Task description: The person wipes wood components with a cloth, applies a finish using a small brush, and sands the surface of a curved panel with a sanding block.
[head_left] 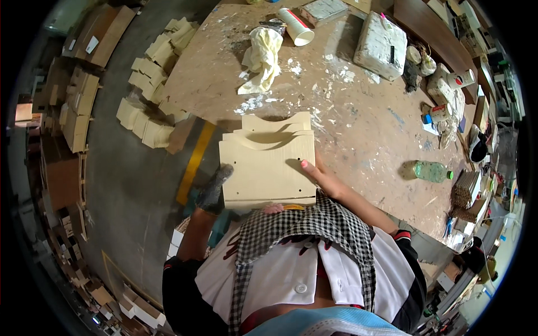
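Note:
Close in front of my body, several cream-painted wooden panels [269,171] are held together as a stack. Each visible far edge has a curved cutout, and the top panel has small dark holes near its corners. My left hand [217,187], in a dark grey glove, is closed on the stack's left side. On the right side my bare right hand [322,178] grips it, thumb lying on the top face near a hole. The fingers of both hands are mostly hidden beneath or behind the panels.
A paint-spotted worktable [347,123] lies ahead, bearing a crumpled cream cloth [263,59], a white cup [297,28], a paint-smeared block [381,46] and a green plastic bottle [430,171]. More cream pieces [147,126] stand left of the table. Cardboard boxes [81,109] stand farther left.

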A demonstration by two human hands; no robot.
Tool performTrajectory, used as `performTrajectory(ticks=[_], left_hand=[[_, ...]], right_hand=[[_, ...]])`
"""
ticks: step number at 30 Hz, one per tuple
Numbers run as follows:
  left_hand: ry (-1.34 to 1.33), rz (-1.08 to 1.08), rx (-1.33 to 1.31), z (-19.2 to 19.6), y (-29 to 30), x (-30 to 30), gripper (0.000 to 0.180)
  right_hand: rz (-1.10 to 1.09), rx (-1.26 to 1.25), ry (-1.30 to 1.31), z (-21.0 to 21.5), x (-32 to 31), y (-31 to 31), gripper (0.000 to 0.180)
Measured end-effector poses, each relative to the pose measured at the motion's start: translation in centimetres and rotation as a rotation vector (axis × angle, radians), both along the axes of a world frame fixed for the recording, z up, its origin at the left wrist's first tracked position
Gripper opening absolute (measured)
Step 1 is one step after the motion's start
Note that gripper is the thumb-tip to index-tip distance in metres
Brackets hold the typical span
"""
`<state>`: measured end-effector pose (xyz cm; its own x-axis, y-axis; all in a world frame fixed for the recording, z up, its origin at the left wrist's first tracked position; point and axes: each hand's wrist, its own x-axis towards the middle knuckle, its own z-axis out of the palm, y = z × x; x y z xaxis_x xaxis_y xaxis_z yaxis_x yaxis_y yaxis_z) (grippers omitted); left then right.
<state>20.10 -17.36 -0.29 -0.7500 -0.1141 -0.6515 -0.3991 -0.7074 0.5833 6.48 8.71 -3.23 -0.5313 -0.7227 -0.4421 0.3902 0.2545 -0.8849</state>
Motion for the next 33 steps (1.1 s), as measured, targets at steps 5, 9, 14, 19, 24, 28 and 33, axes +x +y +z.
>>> performTrajectory(ticks=[5,9,14,19,24,28,33], left_hand=[[0.063,-0.063,-0.246,-2.1,-0.1,2.3,0.062],[0.285,-0.124,-0.337,4.0,4.1,-1.6,0.078],[0.44,-0.379,-0.627,7.2,8.2,-8.0,0.085],[0.513,-0.585,-0.707,5.7,13.5,-14.2,0.109],[0.444,-0.869,-0.698,4.2,19.4,-23.0,0.11],[0.465,-0.888,-0.393,1.8,23.3,-30.4,0.104],[0.592,-0.87,-0.398,-4.2,22.7,-37.7,0.093]], right_hand=[[-0.141,-0.23,-0.262,-0.5,0.3,1.0,0.089],[-0.444,-0.543,-0.443,1.3,-0.6,1.0,0.085],[-0.697,-0.506,-0.623,3.1,-1.5,5.4,0.082],[-0.89,-0.471,-0.8,2.5,-3.6,11.2,0.074],[-1.005,-0.615,-0.708,-3.6,-6.9,18.5,0.053],[-1.119,-0.527,-0.54,-5.0,-12.8,22.1,0.053],[-1.21,-0.526,-0.429,-5.0,-21.5,23.3,0.057]])
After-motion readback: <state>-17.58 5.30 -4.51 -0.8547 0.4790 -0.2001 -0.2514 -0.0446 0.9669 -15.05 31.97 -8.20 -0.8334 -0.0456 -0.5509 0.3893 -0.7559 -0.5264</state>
